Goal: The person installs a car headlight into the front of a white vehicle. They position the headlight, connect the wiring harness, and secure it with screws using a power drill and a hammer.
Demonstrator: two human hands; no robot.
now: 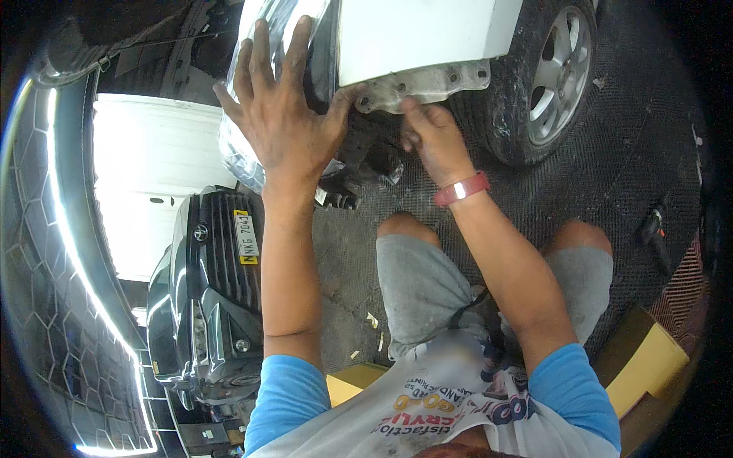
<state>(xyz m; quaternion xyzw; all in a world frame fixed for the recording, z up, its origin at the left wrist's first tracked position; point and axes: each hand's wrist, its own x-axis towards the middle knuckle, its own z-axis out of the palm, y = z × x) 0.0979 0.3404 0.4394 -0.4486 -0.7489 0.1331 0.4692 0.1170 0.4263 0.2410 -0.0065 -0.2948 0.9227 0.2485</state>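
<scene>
My left hand [286, 137] lies with fingers spread over the shiny clear headlight [235, 149] of a white car. Its thumb reaches the near end of a dirty light-grey metal bracket [431, 82] with several holes. That bracket runs along the lower edge of the white fender [420, 34]. At the bracket's underside, my right hand [439, 145] has curled fingers, with fingertips pinching its edge; the far side of this grip is hidden. A red band [462, 188] circles the right wrist.
The car's front tire [489, 126] with a silver wheel [561, 76] stands just right of the bracket. Dark parts [370, 164] hang below the fender. A dark car [221, 290] is at left. A black tool [653, 229] and a yellow box [645, 359] lie at right.
</scene>
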